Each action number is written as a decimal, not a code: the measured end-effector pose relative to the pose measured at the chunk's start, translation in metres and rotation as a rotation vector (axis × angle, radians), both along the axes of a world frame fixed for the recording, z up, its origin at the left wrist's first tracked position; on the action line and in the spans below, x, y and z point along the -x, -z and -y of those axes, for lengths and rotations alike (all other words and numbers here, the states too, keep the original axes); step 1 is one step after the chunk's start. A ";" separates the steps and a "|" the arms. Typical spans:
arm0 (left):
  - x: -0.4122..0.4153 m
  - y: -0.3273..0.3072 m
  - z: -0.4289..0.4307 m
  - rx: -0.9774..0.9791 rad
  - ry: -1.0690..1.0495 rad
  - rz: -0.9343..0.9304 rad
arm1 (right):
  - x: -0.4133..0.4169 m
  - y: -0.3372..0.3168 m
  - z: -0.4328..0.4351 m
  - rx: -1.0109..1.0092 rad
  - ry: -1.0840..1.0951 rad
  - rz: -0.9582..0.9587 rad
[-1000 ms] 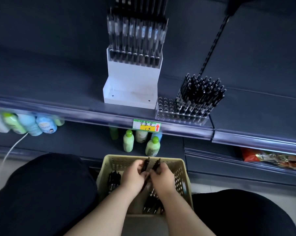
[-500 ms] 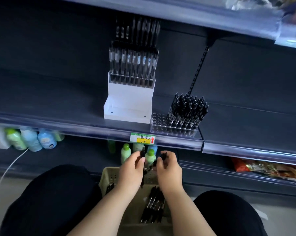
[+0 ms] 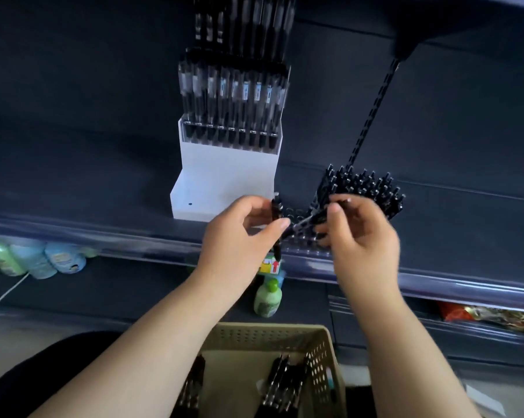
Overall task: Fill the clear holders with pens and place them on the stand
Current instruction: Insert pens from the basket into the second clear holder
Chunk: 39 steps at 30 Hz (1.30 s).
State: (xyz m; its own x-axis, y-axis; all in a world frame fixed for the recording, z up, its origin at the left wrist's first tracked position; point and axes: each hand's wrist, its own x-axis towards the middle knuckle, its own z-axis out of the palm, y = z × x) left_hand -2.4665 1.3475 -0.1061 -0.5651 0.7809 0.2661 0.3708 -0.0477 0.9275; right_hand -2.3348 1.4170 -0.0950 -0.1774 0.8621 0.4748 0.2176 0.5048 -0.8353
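Note:
My left hand (image 3: 239, 236) grips an upright black pen (image 3: 276, 217) in front of the shelf edge. My right hand (image 3: 360, 233) pinches a second black pen (image 3: 315, 220) that lies slanted between the two hands. Just behind them a clear holder (image 3: 303, 241) sits on the shelf, its right part packed with black pens (image 3: 366, 188) and its left holes bare. A white stand (image 3: 224, 173) stands to the left on the shelf, with a filled clear holder (image 3: 233, 98) on its top step.
A beige basket (image 3: 266, 342) with more black pens sits between my knees. Small bottles (image 3: 34, 259) line the lower shelf at left, and a green bottle (image 3: 268, 298) stands under the yellow price tag (image 3: 269, 265). Snack packets (image 3: 490, 318) lie at lower right.
Both hands rose out of the basket with a pen each and moved up to the clear holder on the shelf. The view tilted upward and closer.

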 end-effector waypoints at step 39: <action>0.036 -0.007 -0.070 -0.241 -0.018 0.204 | 0.031 -0.027 -0.090 -0.430 0.194 0.596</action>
